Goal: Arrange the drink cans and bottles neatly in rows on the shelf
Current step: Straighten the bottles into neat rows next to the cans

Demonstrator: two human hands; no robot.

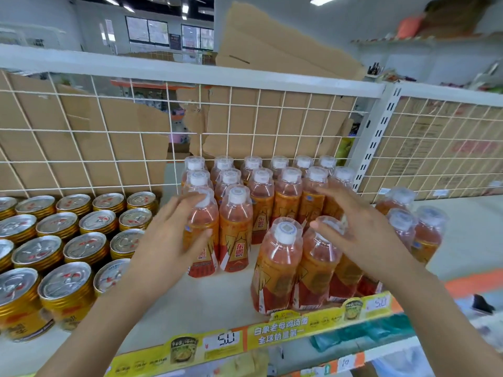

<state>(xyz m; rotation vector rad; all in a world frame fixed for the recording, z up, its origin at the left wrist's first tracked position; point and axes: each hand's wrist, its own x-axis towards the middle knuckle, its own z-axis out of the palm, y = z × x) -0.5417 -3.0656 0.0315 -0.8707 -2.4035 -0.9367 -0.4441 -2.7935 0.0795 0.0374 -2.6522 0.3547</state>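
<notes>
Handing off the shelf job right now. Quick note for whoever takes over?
Left hand: grips the front bottle of the left-most bottle column.
Right hand: open, fingers spread over the front cluster of bottles at the shelf edge.
Done: cans stand in rows on the left; back bottles stand in rows against the wire grid.
Left: line the front cluster up with those rows, then bring in the three loose bottles on the right.
</notes>
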